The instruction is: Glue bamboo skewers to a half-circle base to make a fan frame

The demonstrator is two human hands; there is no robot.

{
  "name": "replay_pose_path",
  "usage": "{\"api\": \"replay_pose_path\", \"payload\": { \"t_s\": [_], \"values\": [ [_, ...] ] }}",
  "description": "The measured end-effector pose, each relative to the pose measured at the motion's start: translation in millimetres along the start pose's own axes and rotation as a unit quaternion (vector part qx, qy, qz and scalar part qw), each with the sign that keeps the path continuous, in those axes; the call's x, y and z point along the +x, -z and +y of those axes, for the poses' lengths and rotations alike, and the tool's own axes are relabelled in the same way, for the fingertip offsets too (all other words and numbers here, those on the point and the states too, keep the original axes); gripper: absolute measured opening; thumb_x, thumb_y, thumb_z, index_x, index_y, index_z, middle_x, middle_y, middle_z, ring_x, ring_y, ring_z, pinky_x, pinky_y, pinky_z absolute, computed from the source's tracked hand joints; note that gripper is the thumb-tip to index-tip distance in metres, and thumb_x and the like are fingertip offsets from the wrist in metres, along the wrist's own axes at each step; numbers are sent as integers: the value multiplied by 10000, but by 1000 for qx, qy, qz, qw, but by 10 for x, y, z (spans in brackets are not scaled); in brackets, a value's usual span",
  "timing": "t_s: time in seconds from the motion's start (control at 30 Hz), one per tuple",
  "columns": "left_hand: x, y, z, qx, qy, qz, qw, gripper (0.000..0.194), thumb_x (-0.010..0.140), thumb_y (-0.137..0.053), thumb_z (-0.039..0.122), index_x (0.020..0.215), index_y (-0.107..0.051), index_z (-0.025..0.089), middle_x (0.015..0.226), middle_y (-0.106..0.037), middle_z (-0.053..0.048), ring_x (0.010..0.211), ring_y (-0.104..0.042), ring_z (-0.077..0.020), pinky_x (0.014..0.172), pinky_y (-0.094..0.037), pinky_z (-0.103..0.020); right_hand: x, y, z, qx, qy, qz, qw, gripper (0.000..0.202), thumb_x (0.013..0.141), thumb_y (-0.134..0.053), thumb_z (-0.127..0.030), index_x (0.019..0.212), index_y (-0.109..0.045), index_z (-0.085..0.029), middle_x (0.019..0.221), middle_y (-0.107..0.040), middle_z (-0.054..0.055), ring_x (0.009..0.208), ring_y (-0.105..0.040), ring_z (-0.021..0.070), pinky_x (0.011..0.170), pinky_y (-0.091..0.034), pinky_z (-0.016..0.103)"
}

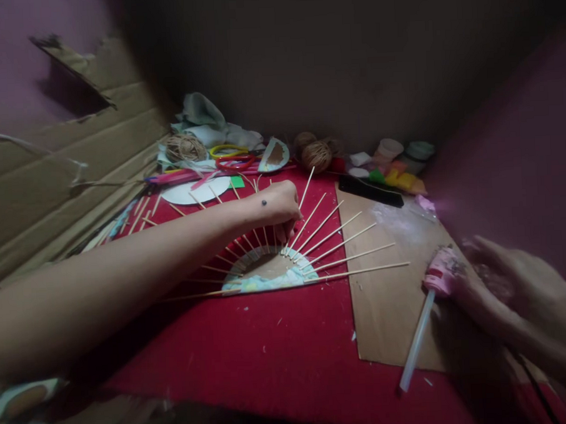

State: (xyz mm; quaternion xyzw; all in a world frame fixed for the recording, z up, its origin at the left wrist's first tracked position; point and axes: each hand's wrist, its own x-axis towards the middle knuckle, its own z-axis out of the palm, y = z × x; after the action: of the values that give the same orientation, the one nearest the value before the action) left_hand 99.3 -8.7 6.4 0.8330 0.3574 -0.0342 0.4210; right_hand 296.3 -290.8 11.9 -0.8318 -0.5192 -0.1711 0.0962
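Observation:
My left hand (287, 208) reaches across the fan of thin wooden sticks. Its fingers pinch a stick close to the curved edge of a half-circle base (266, 267), which has a brown middle and a pale patterned border. Sticks (334, 251) spread outward from that border like rays; my forearm covers part of those on the left. At the right, my right hand (525, 295) has its fingers apart beside a pink glue gun (440, 272). A translucent glue stick (417, 343) protrudes from the gun. Whether the thumb touches the gun is unclear.
A cardboard sheet (376, 308) lies on the red tabletop (270, 356). Behind are twine balls (317, 154), scissors with red and yellow handles (234, 161), a black strip (370, 190) and a white oval (195, 191). Corrugated cardboard (115, 138) stands on the left.

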Motion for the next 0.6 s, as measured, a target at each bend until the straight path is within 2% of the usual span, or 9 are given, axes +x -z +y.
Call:
{"api": "replay_pose_path", "payload": {
  "t_s": [0.1,0.17,0.23,0.3,0.43,0.6],
  "values": [
    [-42,-42,56,-11,25,-3,1000,279,807,-531,147,528,-518,151,458,-611,-36,451,-605,-136,541,-478,-238,94,24,-331,33,107,13,994,354,891,-427,-368,1155,-574,-183,1046,-652,169,973,-632,316,746,-530,450],
    [-63,-64,76,0,30,8,1000,288,815,-534,140,527,-519,147,457,-614,-37,449,-604,-130,546,-477,-230,161,-11,-552,73,192,6,979,308,894,-440,-297,1148,-576,-189,1044,-659,138,942,-637,280,728,-540,416],
    [-68,-76,76,13,29,24,999,274,806,-557,138,532,-540,141,446,-609,-36,454,-603,-130,562,-476,-229,229,-57,-765,111,239,-6,965,305,889,-433,-205,1153,-578,-162,1046,-660,136,923,-629,252,748,-536,401],
    [-58,-80,64,26,25,41,999,238,781,-600,148,546,-569,135,435,-603,-34,466,-604,-135,585,-475,-232,293,-111,-955,126,261,-52,956,307,882,-420,-141,1130,-601,-138,1034,-654,142,938,-606,254,765,-524,408],
    [-16,-93,43,46,20,57,997,180,750,-633,153,574,-603,129,415,-582,-24,456,-590,-141,581,-465,-238,387,-259,-1225,149,298,-90,939,327,865,-398,-76,1085,-633,-132,1006,-650,140,918,-570,246,769,-507,408],
    [15,-112,31,47,1,45,998,167,725,-606,119,558,-604,130,375,-533,-15,409,-560,-165,519,-440,-266,442,-403,-1415,145,327,-123,926,404,852,-413,-53,1216,-580,-110,1033,-636,143,952,-519,250,786,-473,385]
  ]
}}
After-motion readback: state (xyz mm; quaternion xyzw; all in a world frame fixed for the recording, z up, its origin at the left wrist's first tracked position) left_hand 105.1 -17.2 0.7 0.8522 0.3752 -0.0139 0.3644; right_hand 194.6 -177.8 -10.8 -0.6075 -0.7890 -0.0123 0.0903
